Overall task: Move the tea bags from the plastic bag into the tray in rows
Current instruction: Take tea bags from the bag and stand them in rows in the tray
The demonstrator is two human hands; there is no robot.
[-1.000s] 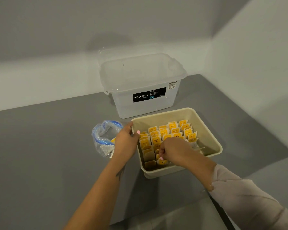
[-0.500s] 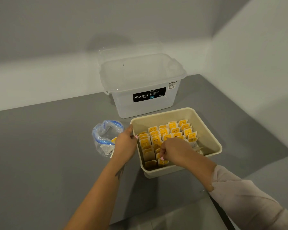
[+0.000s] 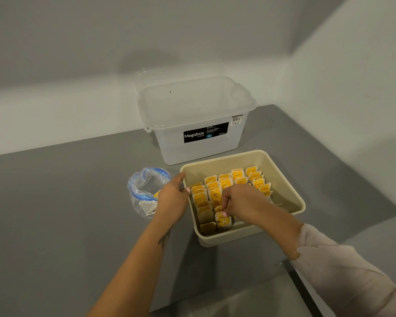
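Now the tea bags (image 3: 224, 184) are standing upright in rows inside the beige tray (image 3: 286, 193), with yellow labels at their tops. They are filling the left and middle part of the tray, while the right side of its floor is showing bare. One tea bag (image 3: 222, 219) near the front wall is being pinched by the right hand (image 3: 242, 202), whose fingers are curling down around its top.

Just beside the tray, on its left, the plastic bag (image 3: 144, 191) is lying crumpled on the grey table (image 3: 66, 202), with a blue strip around its open mouth. Something yellow is showing inside it, partly hidden behind the left hand (image 3: 172, 200).

Behind the tray a clear storage box (image 3: 197, 120) with a black label is standing near the wall, and its lid is leaning behind it.

The left hand is resting against the left rim of the tray, between the tray and the plastic bag; the thumb is lying over the rim and the fingers look relaxed, holding nothing. The right forearm is reaching over the front corner of the tray, with a light sleeve (image 3: 343, 275) pushed up.
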